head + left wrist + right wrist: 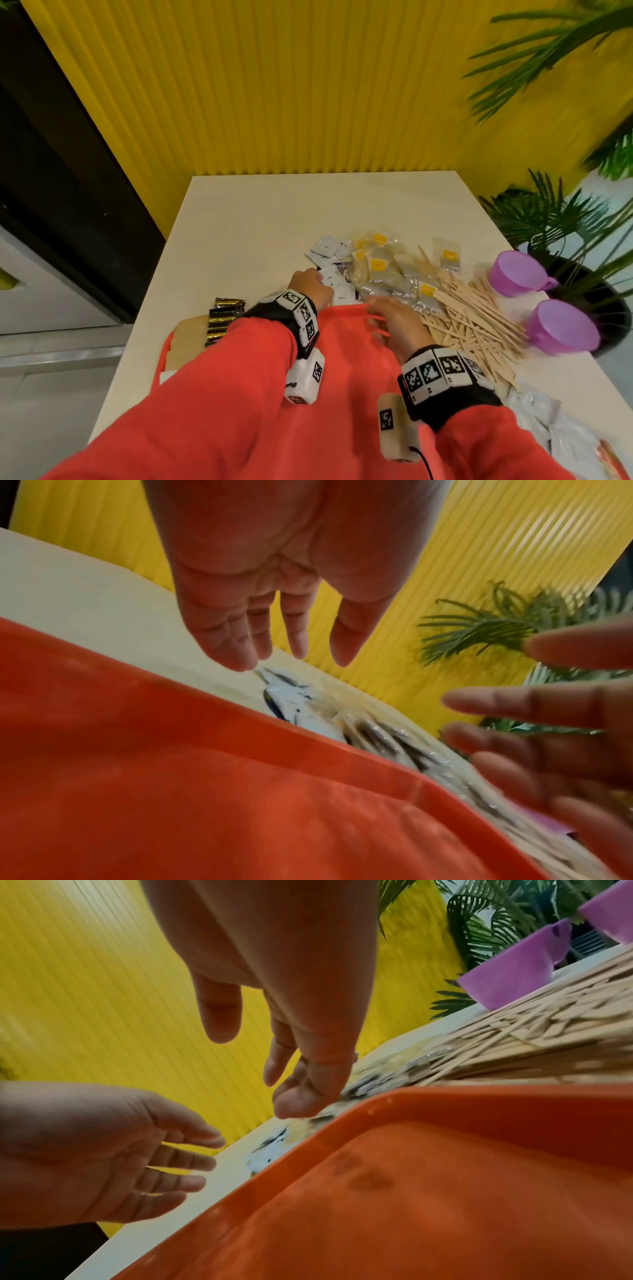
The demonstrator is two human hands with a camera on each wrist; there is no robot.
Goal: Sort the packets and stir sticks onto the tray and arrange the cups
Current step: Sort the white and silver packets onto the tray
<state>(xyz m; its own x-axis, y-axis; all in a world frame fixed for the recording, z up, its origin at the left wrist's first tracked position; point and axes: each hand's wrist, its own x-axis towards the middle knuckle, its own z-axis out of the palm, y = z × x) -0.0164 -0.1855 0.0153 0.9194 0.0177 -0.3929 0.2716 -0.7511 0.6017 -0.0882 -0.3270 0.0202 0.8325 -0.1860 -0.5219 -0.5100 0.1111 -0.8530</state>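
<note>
yellow ribbed wall (274, 85) backs a pale surface (260, 212), with a dark panel at the left and potted palms (548, 219) at the right.

head view: the orange tray (352, 342) sits at the near edge. dark gold-striped packets (222, 318) and a brown paper piece (186, 337) lie on its left part; the rest of its floor is largely hidden by red sleeves. white packets (329, 250), clear tea packets (383, 267), a heap of stir sticks (479, 318) and two purple cups (534, 301) all remain off the tray. more packets lie at the near right. judgement: sorting is barely begun; most of it is left.

left wrist view: the left hand (274, 574) hangs over the white packets (291, 702) just past the tray rim (308, 737), fingers straight and slightly apart, pinching nothing. fingers (531, 704) of the other hand are spread at the right.

right wrist view: the right hand (284, 1001) hovers above the tray's far rim (342, 1118), its grip loose and empty, fingertips near the tea packets (377, 1080). stir sticks (548, 1047) and a cup (514, 980) lie beyond.
</note>
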